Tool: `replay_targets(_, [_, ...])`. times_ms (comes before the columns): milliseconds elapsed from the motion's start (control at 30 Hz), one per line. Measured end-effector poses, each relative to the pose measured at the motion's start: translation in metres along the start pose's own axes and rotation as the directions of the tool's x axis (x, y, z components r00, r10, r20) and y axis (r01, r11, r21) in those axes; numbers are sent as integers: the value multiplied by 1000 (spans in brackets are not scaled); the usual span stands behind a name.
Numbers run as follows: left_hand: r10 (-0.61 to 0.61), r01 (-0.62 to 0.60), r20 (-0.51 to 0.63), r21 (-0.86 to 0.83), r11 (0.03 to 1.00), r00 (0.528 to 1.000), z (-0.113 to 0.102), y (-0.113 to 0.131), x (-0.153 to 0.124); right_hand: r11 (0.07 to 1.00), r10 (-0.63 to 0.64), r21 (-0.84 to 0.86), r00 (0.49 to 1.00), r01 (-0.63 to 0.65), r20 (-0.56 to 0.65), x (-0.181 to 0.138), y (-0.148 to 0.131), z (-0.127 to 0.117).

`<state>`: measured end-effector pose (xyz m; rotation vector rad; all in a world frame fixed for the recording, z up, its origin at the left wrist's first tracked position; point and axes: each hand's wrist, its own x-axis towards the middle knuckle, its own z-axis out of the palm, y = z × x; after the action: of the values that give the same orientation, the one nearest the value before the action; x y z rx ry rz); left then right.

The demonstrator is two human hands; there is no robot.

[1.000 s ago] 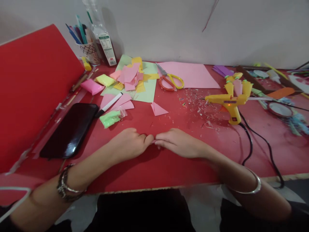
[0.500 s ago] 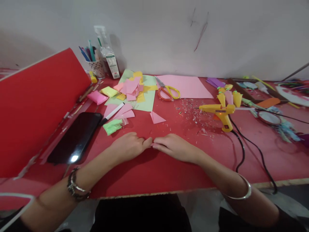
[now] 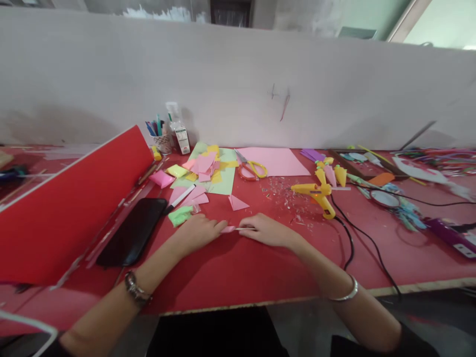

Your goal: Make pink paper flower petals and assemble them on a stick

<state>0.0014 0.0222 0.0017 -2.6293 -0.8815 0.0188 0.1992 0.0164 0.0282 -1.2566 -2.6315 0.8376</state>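
Low over the red tabletop, my left hand [image 3: 199, 233] pinches a small rolled piece of pink paper [image 3: 228, 229]. A thin pale stick [image 3: 246, 228] runs from the paper into my right hand [image 3: 269, 231], whose fingers are closed on it. How far the stick goes inside the roll is hidden. Just beyond my hands lies a folded pink paper piece [image 3: 238, 203]. Beside my left hand are a light green packet [image 3: 180, 215] and a black-and-white marker [image 3: 183, 195].
A yellow glue gun [image 3: 314, 192] with a black cord lies to the right, near scattered paper scraps. Scissors [image 3: 253, 169] rest by pink sheets [image 3: 278, 161] at the back. On the left are a phone [image 3: 132, 232] and a leaning red board [image 3: 85, 208].
My hands have moved slightly apart, bringing the pink roll and the pale stick into view between them. The head view has tilted up, showing more wall.
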Motion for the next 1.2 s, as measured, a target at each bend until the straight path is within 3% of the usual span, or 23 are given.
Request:
replay_targets(167, [-186, 193, 72, -103, 976, 980, -8, -10, -14, 995, 87, -51, 996, -86, 8, -23, 3, -16])
replay_targets(233, [-266, 282, 132, -121, 952, 955, -12, -12, -18, 983, 158, -82, 986, -161, -46, -34, 6, -22])
replay_targets(300, [-379, 407, 187, -149, 901, 907, -16, -13, -19, 961, 239, -106, 960, -255, -144, -43, 8, -28])
replay_targets(433, [-612, 683, 319, -211, 699, 724, -25, -13, -9, 939, 301, -62, 893, -339, -334, -42, 6, -33])
replay_targets(500, [-621, 709, 359, -218, 670, 697, -27, -13, -1, 945, 288, -42, 884, -325, -368, -31, 2, -32])
replay_targets(800, [-528, 629, 357, -297, 718, 771, -28, -6, 21, 912, 321, -119, 864, -393, -388, 30, -5, -16])
replay_targets(1033, [-496, 582, 316, -313, 751, 809, -26, 3, 31, 882, 342, -217, 885, -418, -315, 36, 4, -5])
replay_targets(1200, [-446, 540, 328, -301, 786, 833, -23, 2, 34, 833, 372, -287, 863, -473, -342, 35, 1, -4])
